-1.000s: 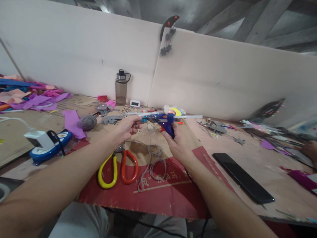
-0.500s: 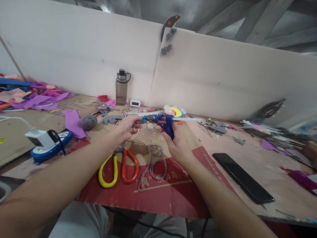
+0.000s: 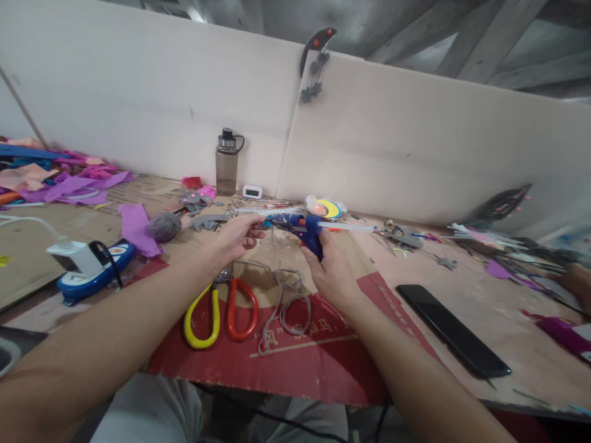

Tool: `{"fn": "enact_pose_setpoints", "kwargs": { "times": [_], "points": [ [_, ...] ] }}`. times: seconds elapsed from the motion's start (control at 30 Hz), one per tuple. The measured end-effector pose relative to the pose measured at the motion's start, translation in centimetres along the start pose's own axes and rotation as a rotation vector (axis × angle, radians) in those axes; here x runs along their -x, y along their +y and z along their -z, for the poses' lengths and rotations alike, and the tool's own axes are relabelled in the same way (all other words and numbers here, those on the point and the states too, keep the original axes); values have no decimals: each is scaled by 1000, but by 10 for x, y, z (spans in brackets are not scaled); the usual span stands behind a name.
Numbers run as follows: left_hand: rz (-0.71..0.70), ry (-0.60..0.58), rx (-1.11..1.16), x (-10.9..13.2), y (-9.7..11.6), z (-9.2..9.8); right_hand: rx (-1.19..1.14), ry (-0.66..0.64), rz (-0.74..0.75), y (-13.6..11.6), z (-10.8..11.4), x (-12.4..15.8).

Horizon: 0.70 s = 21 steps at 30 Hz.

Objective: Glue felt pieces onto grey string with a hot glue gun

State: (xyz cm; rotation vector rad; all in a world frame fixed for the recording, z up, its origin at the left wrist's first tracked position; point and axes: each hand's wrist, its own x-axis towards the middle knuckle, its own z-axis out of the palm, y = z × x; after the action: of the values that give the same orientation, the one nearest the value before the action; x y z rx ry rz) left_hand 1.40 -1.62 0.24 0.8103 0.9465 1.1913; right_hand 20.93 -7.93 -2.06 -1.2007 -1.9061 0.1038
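Note:
My right hand [image 3: 333, 263] is wrapped around the handle of a blue hot glue gun [image 3: 313, 237], its nozzle pointing left. A long translucent glue stick [image 3: 346, 226] sticks out of the gun's back. At the nozzle, my left hand [image 3: 240, 237] is closed in a pinch; what lies between its fingertips is too small to make out. Something bright blue shows right at those fingertips. Grey yarn [image 3: 295, 307] hangs below the nozzle and lies in loose loops on the red-printed cardboard [image 3: 314, 369]. Scissors [image 3: 242, 311] with one yellow and one red handle lie under my left wrist.
A water bottle [image 3: 226, 166] and small digital clock [image 3: 252, 192] stand by the white partition. Left are a grey yarn ball [image 3: 165, 227], a blue power strip [image 3: 87, 283] and felt scraps [image 3: 78, 184]. A black phone [image 3: 452, 329] lies right, with another person's hand [image 3: 579, 283] beyond.
The glue gun has tilted slightly, its rear end and glue stick dropping a little lower. My left hand has stayed almost in place.

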Motion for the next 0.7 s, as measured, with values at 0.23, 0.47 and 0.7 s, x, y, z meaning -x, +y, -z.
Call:
{"fn": "enact_pose_setpoints", "kwargs": {
  "times": [0.23,0.47,0.7],
  "points": [
    [5,-14,5,-3,-1,2,38,18,8,-1,0,0],
    [-14,12,-29,-2,-2,1,152,22,82,2,-2,2],
    [-53,23,-95,-4,-5,2,178,-70,186,-3,1,3]
  ]
}}
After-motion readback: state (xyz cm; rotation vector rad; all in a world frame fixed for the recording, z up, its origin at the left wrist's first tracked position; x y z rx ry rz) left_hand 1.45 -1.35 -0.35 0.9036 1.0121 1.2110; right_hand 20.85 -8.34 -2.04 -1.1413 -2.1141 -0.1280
